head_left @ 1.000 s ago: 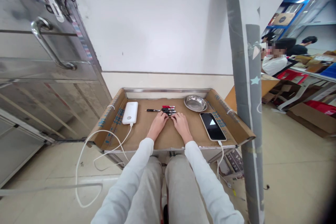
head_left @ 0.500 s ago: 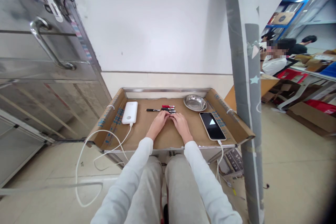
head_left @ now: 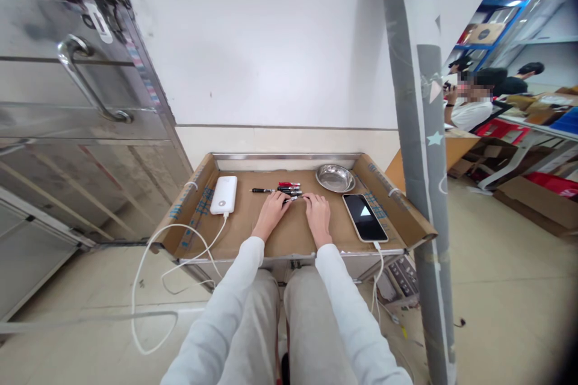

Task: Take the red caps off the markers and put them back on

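Observation:
A pen [head_left: 294,198] spans the gap between my two hands, low over the cardboard. My left hand [head_left: 271,215] is closed on its dark left part. On the right end of that pen, the fingertips of my right hand [head_left: 318,212] pinch together; whether they grip the barrel or a small part of it is too small to tell. Just beyond my fingers lie a red pen [head_left: 289,184] and black pens [head_left: 289,189] side by side. One more black pen [head_left: 262,190] points left, its right end close to my left fingers.
The cardboard-lined tray table [head_left: 246,234] has raised side walls. A white power bank [head_left: 224,195] with a cable lies left, a phone [head_left: 365,217] with a cable right. A round metal dish [head_left: 335,178] sits at the back right. A wrapped pole [head_left: 422,132] stands at right; people sit beyond it.
My right hand has moved right, away from my left hand. A stretch of the pen now shows between them, where the fingers met before.

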`<state>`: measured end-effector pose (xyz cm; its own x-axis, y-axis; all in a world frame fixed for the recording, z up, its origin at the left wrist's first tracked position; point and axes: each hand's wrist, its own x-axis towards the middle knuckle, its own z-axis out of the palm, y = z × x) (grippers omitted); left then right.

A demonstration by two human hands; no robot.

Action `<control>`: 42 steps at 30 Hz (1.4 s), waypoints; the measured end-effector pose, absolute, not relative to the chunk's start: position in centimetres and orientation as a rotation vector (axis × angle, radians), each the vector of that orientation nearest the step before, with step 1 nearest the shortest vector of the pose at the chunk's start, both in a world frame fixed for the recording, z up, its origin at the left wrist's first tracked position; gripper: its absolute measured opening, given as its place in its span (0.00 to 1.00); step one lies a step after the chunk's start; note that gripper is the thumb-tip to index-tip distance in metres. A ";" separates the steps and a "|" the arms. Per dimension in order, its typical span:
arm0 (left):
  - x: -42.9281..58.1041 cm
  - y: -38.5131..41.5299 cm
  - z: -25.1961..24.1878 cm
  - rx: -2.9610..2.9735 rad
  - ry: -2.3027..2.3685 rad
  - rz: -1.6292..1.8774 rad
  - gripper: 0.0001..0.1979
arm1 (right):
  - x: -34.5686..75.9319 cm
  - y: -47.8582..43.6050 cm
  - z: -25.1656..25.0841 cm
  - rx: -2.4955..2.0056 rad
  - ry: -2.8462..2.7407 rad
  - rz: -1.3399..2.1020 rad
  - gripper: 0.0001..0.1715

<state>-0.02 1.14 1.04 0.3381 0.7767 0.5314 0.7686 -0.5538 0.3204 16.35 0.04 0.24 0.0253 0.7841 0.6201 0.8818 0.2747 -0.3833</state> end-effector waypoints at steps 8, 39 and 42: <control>-0.2 1.1 0.9 2.530 1.536 1.164 0.10 | 15.5 -1.0 1.7 -1.182 -2.038 0.197 0.28; -1.2 1.8 -0.1 2.173 2.107 1.213 0.15 | 15.7 0.2 0.3 -1.491 -2.002 -0.108 0.18; -1.2 0.9 0.0 2.230 1.849 1.291 0.13 | 15.7 0.3 0.3 -1.505 -2.010 -0.104 0.17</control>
